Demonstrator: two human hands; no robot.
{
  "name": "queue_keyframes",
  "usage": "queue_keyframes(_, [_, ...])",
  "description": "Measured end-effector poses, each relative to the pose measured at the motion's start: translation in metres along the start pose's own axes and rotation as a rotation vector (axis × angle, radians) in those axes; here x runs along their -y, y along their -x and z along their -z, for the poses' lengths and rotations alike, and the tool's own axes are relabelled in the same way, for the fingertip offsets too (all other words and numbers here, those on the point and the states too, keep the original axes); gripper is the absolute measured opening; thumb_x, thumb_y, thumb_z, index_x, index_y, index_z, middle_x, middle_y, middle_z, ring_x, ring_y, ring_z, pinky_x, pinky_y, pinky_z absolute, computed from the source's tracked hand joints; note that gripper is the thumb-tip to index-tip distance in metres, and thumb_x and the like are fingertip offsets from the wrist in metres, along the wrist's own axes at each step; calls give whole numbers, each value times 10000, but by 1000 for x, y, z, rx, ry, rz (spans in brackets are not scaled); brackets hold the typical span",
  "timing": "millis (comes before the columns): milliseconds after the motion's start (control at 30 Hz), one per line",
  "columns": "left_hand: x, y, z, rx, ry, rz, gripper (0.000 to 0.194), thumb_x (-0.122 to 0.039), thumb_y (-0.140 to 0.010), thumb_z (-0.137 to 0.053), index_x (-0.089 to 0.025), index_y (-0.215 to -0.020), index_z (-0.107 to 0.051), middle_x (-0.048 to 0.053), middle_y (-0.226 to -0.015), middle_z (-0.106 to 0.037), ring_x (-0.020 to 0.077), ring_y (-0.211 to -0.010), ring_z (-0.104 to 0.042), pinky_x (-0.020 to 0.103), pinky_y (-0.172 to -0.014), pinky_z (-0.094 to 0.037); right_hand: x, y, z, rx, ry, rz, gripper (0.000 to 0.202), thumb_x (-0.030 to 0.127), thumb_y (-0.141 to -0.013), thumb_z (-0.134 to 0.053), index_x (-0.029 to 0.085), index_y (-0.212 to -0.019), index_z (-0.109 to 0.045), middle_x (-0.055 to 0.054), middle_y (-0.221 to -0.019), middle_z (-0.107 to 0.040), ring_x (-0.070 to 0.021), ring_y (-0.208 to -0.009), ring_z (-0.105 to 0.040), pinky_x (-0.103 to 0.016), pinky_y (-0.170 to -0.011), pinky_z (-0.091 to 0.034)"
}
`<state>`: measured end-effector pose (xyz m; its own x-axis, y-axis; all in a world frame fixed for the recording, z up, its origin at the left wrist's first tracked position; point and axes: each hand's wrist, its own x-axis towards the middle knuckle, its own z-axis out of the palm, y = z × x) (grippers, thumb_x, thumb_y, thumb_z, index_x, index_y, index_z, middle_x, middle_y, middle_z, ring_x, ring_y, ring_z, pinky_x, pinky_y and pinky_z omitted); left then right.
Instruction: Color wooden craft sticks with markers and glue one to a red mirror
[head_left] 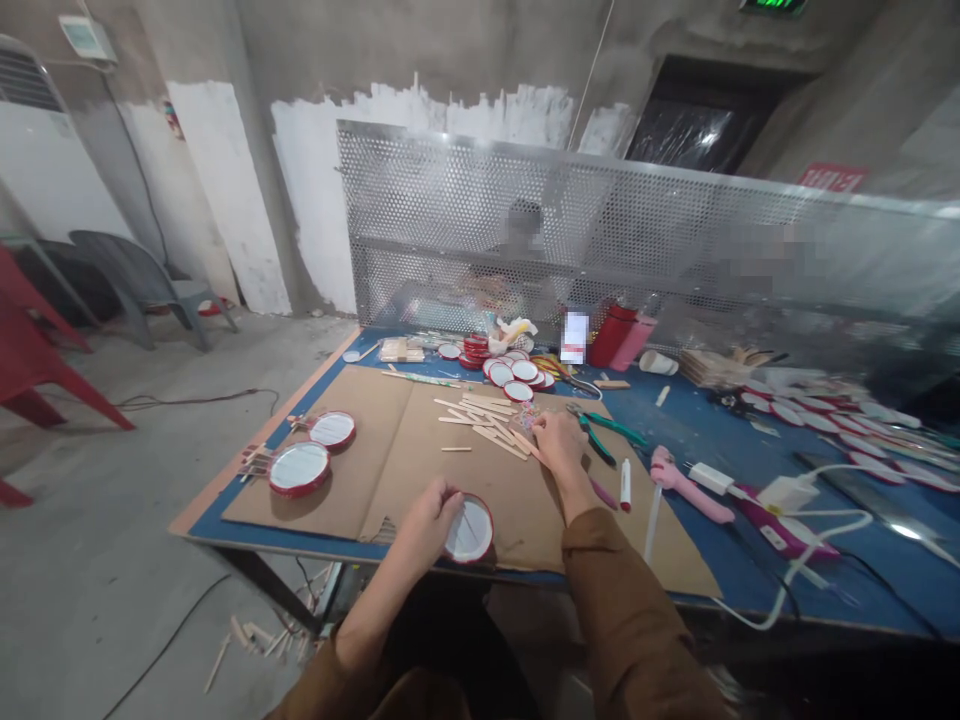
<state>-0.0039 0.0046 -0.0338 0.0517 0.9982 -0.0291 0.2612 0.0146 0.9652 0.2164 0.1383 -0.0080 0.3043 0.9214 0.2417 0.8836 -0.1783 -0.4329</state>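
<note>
Cardboard (405,430): two handled discs (300,467), one nearer disc (474,530) in left hand (431,522), right hand (560,445) (contents unclear) beside sticks (486,413).

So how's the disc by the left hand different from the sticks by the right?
The disc at the left hand is round; the sticks are long and thin. The disc is white with a red rim, the sticks pale tan. That's one disc, but many sticks, heaped near the right hand.
</note>
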Motion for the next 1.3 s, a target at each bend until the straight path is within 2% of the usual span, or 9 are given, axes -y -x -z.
queue_keyframes(133, [-8, -11, 1, 105, -94, 20, 107, -240, -807, -489, -201, -707, -494, -34, -633, -493, 152, -640, -489, 264, -622, -351, -7, -1, -2, 4, -156, 50, 262, 301, -823, -491, 174, -861, -717, -69, -832, -731, -199, -766, -642, -273, -676, -442])
queue_keyframes(233, [-15, -21, 2, 194, -111, 3, 108, -228, -752, -567, -185, -665, -518, -22, -650, -519, 145, -661, -483, 255, -614, -337, -12, 1, -2, -6, -213, 52, 287, 307, -823, -468, 156, -872, -707, -81, -822, -734, -200, -738, -643, -269, -654, -446])
queue_keyframes(367, [-17, -33, 4, 321, 255, 158, 279, -420, -713, -665, -177, -729, -529, -33, -615, -530, 118, -563, -480, 230, -533, -337, -13, 4, 0, 2, -223, 51, 250, 273, -806, -477, 186, -812, -711, -71, -828, -738, -207, -760, -639, -279, -674, -441])
queue_keyframes(533, [-12, -33, 6, 129, 662, 145, 516, -552, -582, -794, -182, -798, -506, -60, -591, -537, 80, -481, -471, 194, -468, -368, -8, 7, 3, -8, -177, 43, 311, 230, -849, -413, 203, -952, -705, -70, -943, -737, -202, -876, -638, -281, -760, -434])
queue_keyframes(700, [-8, -33, 7, -22, 643, 51, 451, -508, -628, -789, -166, -807, -556, -54, -607, -554, 73, -482, -482, 180, -457, -372, -2, 13, 8, 73, -21, 41, 235, 243, -845, -485, 221, -877, -717, -69, -939, -730, -208, -909, -629, -288, -780, -413])
queue_keyframes(867, [-1, -35, 9, -108, 570, -27, 368, -487, -726, -712, -171, -853, -573, -45, -651, -564, 82, -514, -500, 191, -494, -391, -1, 20, 11, 125, 132, -6, 253, 319, -853, -530, 174, -795, -729, -151, -923, -714, -271, -943, -645, -368, -834, -403])
queue_keyframes(967, [-1, -34, 9, -91, 484, -33, 337, -479, -766, -665, -168, -867, -584, -38, -670, -561, 86, -535, -493, 193, -504, -380, 0, 20, 11, 155, 147, -6, 268, 358, -827, -563, 165, -733, -724, -168, -867, -713, -301, -925, -652, -396, -826, -406])
queue_keyframes(1100, [-8, -32, 8, -15, 317, -25, 321, -474, -761, -641, -165, -832, -589, -36, -655, -544, 98, -568, -476, 203, -523, -361, 0, 18, 9, 180, 76, 4, 172, 246, -774, -581, 185, -666, -700, -127, -783, -711, -273, -859, -650, -359, -767, -410])
queue_keyframes(1300, [-14, -32, 7, 31, 261, -51, 290, -451, -767, -609, -166, -805, -577, -29, -655, -547, 108, -593, -476, 217, -559, -367, 0, 18, 12, 152, -229, 51, 205, 309, -802, -539, 178, -698, -655, -112, -821, -705, -215, -789, -615, -299, -685, -409])
